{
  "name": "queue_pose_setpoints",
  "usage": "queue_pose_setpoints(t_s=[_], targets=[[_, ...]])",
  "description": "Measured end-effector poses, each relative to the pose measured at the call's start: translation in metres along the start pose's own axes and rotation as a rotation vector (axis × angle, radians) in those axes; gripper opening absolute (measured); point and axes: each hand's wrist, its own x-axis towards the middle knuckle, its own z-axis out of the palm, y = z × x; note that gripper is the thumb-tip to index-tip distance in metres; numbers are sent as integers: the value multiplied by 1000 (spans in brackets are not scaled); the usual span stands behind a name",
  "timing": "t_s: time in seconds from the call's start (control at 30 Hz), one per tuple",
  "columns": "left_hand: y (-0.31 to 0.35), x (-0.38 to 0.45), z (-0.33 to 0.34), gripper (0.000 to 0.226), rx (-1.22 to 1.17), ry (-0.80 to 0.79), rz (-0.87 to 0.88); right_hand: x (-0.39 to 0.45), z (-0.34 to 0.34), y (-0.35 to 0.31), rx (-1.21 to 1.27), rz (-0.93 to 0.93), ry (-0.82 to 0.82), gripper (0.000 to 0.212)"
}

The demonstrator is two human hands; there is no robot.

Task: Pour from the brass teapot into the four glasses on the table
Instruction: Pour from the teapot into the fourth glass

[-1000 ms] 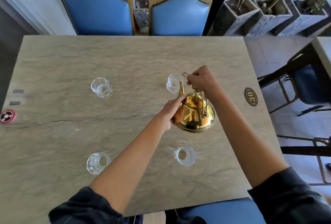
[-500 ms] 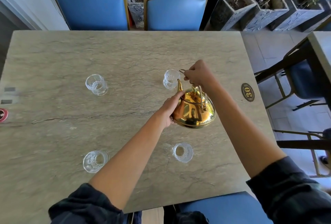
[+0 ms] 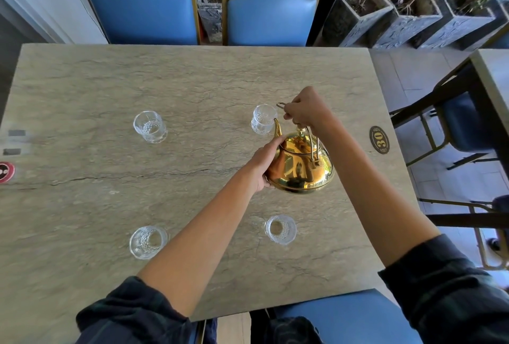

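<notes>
- The brass teapot (image 3: 300, 163) hangs in the air right of the frame's centre, tilted, with its spout over the rim of the upper right glass (image 3: 263, 122).
- The right hand (image 3: 305, 109) has its fingers closed around the wire handle above the pot.
- The left hand (image 3: 265, 163) presses its fingers against the pot's left side.
- Three other glasses stand on the table (image 3: 110, 82): upper left (image 3: 150, 126), lower left (image 3: 147, 241), lower right (image 3: 280, 229).

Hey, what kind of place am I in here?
Probably a restaurant or cafe: the table carries a number plaque reading 30, matching blue upholstered chairs face it, and another table stands alongside.
</notes>
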Motion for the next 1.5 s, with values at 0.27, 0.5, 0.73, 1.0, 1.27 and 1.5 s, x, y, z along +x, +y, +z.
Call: queue_pose_setpoints(t_s=[0.27, 0.5, 0.73, 1.0, 1.27, 1.5], targets=[[0, -1, 1, 74, -12, -9, -1, -3, -4, -5, -8, -7, -8, 19], [1, -2, 2, 82, -24, -14, 3, -2, -5, -9, -45, -19, -8, 20], [5, -3, -1, 79, -23, -23, 11, -2, -5, -12, -33, -21, 6, 22], [8, -4, 1, 81, -15, -27, 15, -3, -8, -14, -52, -32, 16, 23], [7, -1, 8, 86, -30, -38, 11, -3, -13, -12, -93, -42, 22, 23], [7, -3, 11, 85, -42, -49, 6, -2, -17, -12, -131, -63, 24, 25]])
